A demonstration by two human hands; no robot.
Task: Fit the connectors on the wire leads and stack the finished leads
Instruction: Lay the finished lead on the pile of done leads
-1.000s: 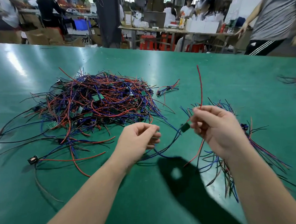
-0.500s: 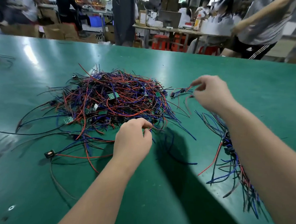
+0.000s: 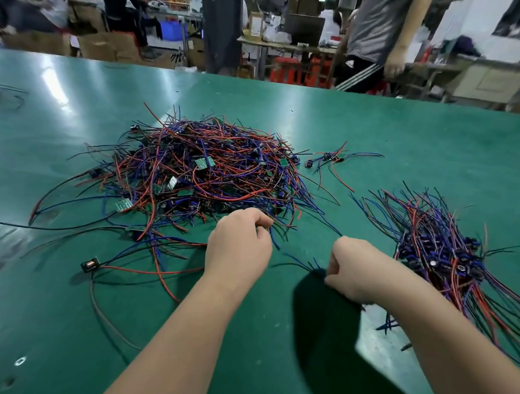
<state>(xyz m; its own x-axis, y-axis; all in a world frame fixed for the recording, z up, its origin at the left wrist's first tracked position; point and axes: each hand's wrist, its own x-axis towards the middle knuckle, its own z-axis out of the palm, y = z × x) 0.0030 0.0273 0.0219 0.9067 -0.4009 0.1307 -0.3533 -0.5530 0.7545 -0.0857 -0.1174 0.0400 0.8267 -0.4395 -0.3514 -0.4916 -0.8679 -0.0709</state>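
The right hand (image 3: pixel 354 269) is curled tight on a thin blue wire (image 3: pixel 336 230). The left hand (image 3: pixel 239 247) pinches a loose wire (image 3: pixel 275 243) at the edge of the tangled pile (image 3: pixel 193 177). The done stack (image 3: pixel 432 253) lies on the right. Wires look light, bendy and snaggy, so pinch near the ends.

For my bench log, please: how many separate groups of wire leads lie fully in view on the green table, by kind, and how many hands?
Large tangled heap: 1
Ordered bundle on the right: 1
Small separate cluster: 1
Hands, left hand and right hand: 2
Total: 5
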